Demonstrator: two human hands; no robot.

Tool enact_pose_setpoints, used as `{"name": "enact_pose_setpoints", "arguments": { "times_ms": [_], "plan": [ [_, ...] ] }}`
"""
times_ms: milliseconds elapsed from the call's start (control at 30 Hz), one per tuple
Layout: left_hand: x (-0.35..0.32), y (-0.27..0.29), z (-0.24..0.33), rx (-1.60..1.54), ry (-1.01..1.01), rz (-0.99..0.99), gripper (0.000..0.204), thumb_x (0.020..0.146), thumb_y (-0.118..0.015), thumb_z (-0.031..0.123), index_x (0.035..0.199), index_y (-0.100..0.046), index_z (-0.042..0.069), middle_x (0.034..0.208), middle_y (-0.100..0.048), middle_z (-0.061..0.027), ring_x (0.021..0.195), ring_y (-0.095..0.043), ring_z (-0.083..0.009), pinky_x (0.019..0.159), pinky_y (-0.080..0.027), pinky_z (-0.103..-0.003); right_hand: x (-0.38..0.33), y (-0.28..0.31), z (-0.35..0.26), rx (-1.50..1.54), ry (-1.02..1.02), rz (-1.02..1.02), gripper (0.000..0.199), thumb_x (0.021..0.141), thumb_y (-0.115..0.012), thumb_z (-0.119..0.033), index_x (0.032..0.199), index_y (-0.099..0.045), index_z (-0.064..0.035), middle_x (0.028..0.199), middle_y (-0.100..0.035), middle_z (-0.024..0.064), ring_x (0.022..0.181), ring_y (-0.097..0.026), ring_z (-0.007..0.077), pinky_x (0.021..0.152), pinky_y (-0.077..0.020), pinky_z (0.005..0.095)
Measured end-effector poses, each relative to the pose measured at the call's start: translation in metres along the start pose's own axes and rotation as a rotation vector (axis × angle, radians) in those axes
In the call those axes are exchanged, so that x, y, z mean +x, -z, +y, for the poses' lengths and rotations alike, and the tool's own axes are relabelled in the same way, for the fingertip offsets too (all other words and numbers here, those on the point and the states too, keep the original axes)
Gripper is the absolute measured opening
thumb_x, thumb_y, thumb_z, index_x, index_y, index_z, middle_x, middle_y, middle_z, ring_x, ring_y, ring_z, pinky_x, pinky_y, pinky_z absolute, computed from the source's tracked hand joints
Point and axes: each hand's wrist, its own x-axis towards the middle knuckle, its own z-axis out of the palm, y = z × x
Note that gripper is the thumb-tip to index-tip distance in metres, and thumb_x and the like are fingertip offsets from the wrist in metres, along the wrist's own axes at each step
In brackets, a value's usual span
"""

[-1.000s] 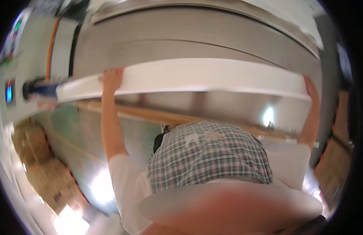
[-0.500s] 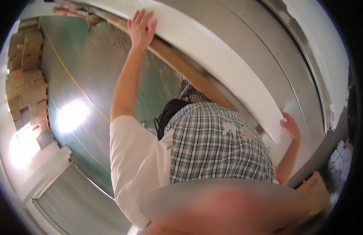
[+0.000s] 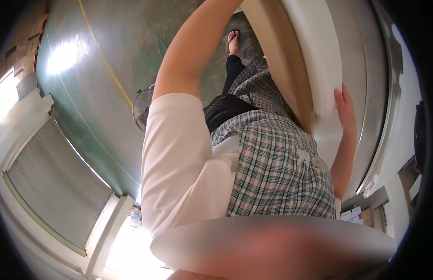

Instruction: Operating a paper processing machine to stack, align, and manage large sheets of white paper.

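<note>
Past the checked fabric apron, the bare right hand meets a long, smooth white panel.
Its fingertips touch the panel's edge; pinching or merely resting, I cannot tell. The panel lies between a flat brown board and a grey metal surface. Since half a second ago the left hand has left the frame, so its hold cannot be checked.

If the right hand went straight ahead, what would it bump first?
Probably the long white panel; the right hand is at its edge, pointing along it, though depth is unclear.
</note>
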Motion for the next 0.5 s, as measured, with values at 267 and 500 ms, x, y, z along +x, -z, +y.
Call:
{"name": "enact_pose_setpoints", "arguments": {
  "times_ms": [267, 500],
  "plan": [
    [-0.005, 0.008, -0.003, -0.146, 0.033, -0.006, 0.038, 0.079, -0.051, 0.044, 0.090, -0.065, 0.011, 0.105, -0.057, -0.0094, 0.113, -0.044, -0.0286, 0.094, -0.026, -0.058, 0.052, -0.032, 0.006, 0.126, 0.189, 0.135, 0.030, 0.090, -0.047, -0.017, 0.114, -0.050, -0.0004, 0.101, -0.057, 0.0070, 0.084, -0.056, 0.0115, 0.074, -0.0460, 0.0247],
    [-0.005, 0.011, -0.030, -0.168, 0.010, 0.045, 0.036, 0.077, -0.052, 0.041, 0.082, -0.065, 0.007, 0.096, -0.059, -0.0102, 0.106, -0.048, -0.0287, 0.092, -0.026, -0.060, 0.054, -0.039, 0.016, 0.182, 0.073, 0.270, 0.024, 0.090, -0.047, -0.017, 0.106, -0.056, -0.0012, 0.090, -0.060, 0.0057, 0.075, -0.057, 0.0100, 0.067, -0.0471, 0.0220]
  ]
}}
